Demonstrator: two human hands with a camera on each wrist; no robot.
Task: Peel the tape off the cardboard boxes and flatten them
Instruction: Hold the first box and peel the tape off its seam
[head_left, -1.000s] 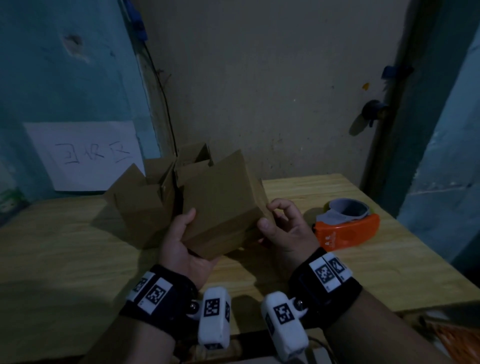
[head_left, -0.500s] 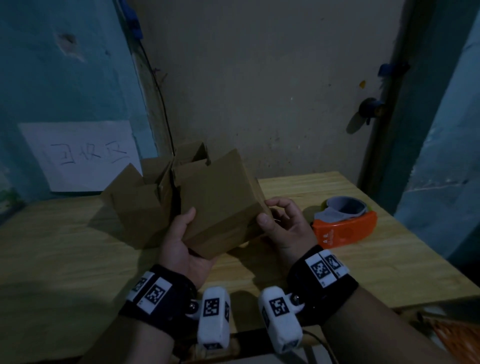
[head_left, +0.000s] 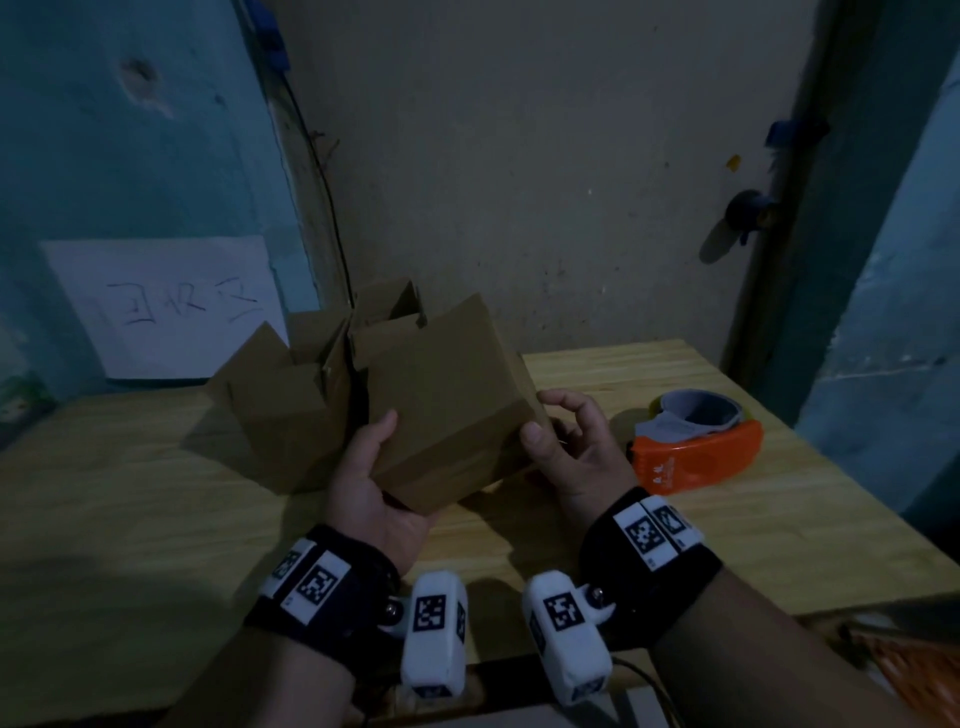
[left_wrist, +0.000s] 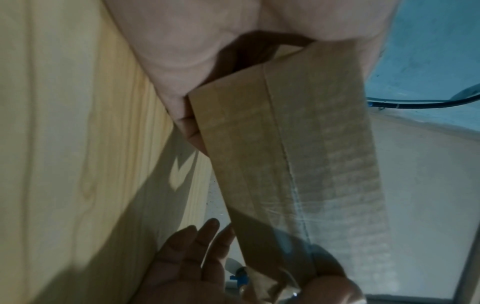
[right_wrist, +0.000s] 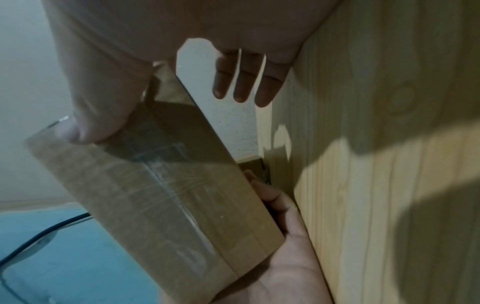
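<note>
A brown cardboard box (head_left: 441, 410) is held tilted above the wooden table (head_left: 104, 493). My left hand (head_left: 374, 478) grips its near lower corner, thumb on the top face and fingers underneath. Clear tape (right_wrist: 166, 185) runs along the seam of the box's underside (left_wrist: 298, 174). My right hand (head_left: 561, 441) is at the box's right corner. Its thumb (right_wrist: 85, 123) presses on the tape's end there, where a shiny sliver of tape stands up. The other right fingers (right_wrist: 241, 82) hang loose beside the box. The forefinger is hidden in the wrist views.
Open cardboard boxes (head_left: 280, 415) with raised flaps stand on the table behind and left of the held one. An orange tape dispenser (head_left: 696, 447) lies to the right. A paper sign (head_left: 166, 306) hangs on the blue wall. The table's right edge is close to the dispenser.
Both hands and the box keep nearly the same pose; only the view has shifted slightly.
</note>
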